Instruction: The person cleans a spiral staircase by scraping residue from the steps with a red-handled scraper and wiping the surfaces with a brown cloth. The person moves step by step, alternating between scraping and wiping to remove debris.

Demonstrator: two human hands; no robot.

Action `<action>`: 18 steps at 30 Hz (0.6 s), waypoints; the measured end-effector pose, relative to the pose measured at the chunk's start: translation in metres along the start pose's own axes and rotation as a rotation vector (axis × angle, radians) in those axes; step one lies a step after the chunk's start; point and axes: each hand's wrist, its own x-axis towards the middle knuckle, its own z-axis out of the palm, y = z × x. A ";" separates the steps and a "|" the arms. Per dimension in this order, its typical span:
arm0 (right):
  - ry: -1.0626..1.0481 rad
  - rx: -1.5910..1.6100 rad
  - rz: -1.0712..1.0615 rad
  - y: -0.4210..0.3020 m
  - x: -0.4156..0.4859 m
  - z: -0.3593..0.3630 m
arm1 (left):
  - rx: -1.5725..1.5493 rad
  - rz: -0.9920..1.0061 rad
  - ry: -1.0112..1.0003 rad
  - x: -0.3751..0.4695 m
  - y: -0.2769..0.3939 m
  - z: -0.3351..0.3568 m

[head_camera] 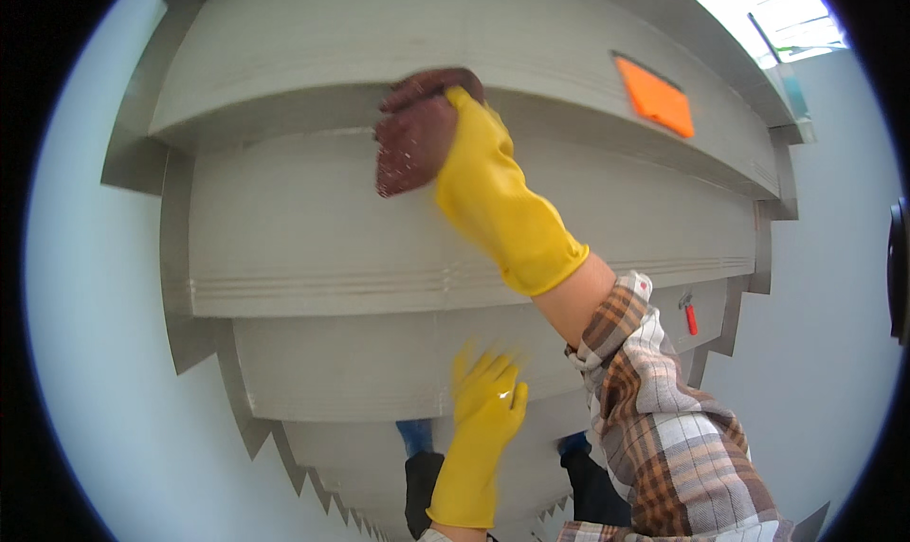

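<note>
My right hand (487, 165), in a yellow rubber glove, is shut on a dark red cloth (416, 144). The cloth lies against the edge and riser of a stone stair step (284, 105), and part of it hangs over the tread below. Lower down, my left hand (489, 393), also in a yellow rubber glove, hangs over the steps with its fingers apart and holds nothing. Its fingertips are blurred.
A folded orange cloth (654, 98) lies on the upper step at the right. A scraper-like tool with a red handle (691, 319) lies on a lower step. My feet in blue coverings (416, 437) stand further down. Pale walls (92, 258) flank the stairs.
</note>
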 end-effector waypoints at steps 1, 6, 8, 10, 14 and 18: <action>0.143 0.015 0.010 -0.002 0.004 -0.015 | 0.012 0.013 -0.009 0.000 0.003 0.002; 0.160 0.065 -0.274 -0.028 -0.009 -0.095 | -0.012 -0.042 -0.051 -0.012 0.013 0.016; 0.168 0.284 -0.146 -0.039 -0.066 -0.141 | -0.153 -0.058 -0.007 -0.019 0.016 0.030; 0.023 0.295 -0.120 -0.040 -0.128 -0.180 | -0.706 -0.308 0.009 -0.029 0.026 0.050; 0.147 -0.025 0.228 -0.016 -0.270 -0.224 | -1.471 -0.547 -0.032 -0.060 0.044 0.087; 0.005 -0.637 0.301 0.018 -0.412 -0.231 | -1.684 -0.451 -0.158 -0.119 0.084 0.141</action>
